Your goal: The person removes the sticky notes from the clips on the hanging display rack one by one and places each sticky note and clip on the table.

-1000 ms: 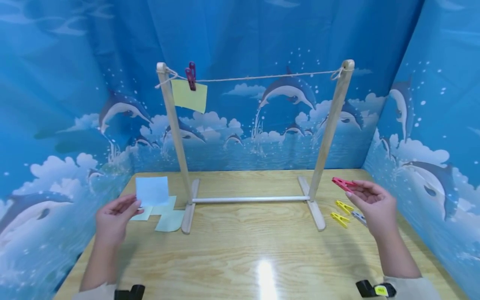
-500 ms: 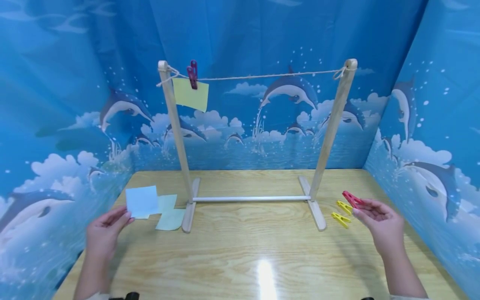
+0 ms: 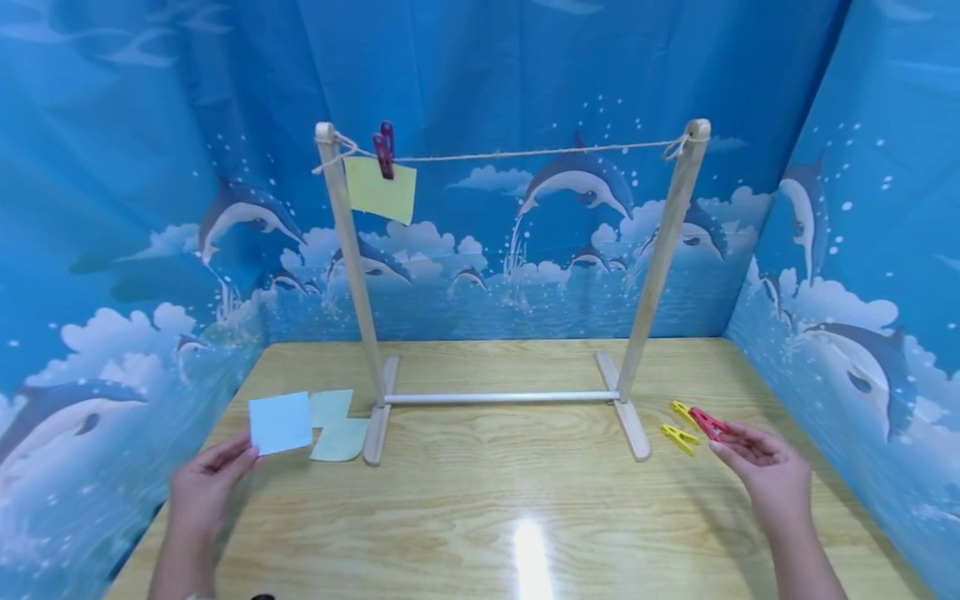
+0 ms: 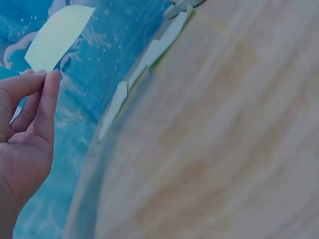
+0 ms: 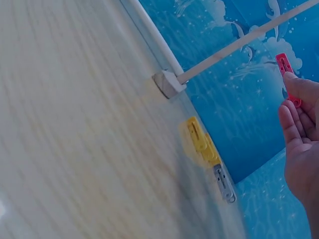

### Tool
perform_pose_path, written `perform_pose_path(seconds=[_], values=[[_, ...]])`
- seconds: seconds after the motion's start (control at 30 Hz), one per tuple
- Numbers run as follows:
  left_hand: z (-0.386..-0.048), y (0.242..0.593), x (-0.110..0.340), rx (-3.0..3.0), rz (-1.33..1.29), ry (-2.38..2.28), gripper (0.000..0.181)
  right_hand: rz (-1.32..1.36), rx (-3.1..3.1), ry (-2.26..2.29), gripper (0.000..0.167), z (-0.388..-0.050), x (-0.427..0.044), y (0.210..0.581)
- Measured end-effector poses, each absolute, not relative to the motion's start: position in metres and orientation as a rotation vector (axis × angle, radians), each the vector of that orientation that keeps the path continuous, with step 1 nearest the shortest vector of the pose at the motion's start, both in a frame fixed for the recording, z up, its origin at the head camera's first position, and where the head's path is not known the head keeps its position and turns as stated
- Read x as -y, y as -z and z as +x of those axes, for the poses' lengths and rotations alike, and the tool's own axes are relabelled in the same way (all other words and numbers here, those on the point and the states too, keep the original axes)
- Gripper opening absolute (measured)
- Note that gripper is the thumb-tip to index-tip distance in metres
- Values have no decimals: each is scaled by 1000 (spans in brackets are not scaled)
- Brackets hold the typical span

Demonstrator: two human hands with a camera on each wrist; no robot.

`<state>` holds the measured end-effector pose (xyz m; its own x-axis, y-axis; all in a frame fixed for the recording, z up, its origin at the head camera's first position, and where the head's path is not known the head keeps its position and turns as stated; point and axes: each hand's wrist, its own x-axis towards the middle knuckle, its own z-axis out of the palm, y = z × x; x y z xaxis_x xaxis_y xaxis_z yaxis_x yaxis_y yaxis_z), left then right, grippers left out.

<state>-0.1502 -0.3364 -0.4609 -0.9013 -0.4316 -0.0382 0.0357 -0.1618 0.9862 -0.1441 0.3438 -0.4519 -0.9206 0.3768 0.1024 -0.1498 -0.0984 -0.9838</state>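
Note:
My left hand pinches a light blue paper square by its lower left edge, at the left of the table. In the left wrist view the paper stands up from thumb and fingertips, slightly bowed. Over at the right, my right hand pinches a red clothespin between thumb and fingers, its far end pointing up and left. Behind and beside it lie two yellow clothespins. The right wrist view also shows a grey clothespin on the table, which my hand hides in the head view.
A wooden frame with a string across its top stands mid-table. A dark red clothespin holds a yellow paper on the string's left end. Pale green papers lie by the left foot. Dolphin-print curtains surround the table.
My left hand has moved left and down with the blue paper. My right hand has come lower and slightly right with the red clothespin, which now overlaps a yellow one in the head view.

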Motion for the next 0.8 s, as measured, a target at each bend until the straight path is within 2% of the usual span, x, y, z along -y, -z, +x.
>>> perform_pose_path(seconds=[0.23,0.57,0.8], values=[[-149,479,343,1804,411,2174,27,-303,1847,-2086,35,-141,-350,468],[-148,489,349,1969,526,2116,29,-397,1934,-2007,33,-143,-356,484],[-153,494,352,2117,592,2013,27,-446,2187,-1771,38,-146,-363,494]])
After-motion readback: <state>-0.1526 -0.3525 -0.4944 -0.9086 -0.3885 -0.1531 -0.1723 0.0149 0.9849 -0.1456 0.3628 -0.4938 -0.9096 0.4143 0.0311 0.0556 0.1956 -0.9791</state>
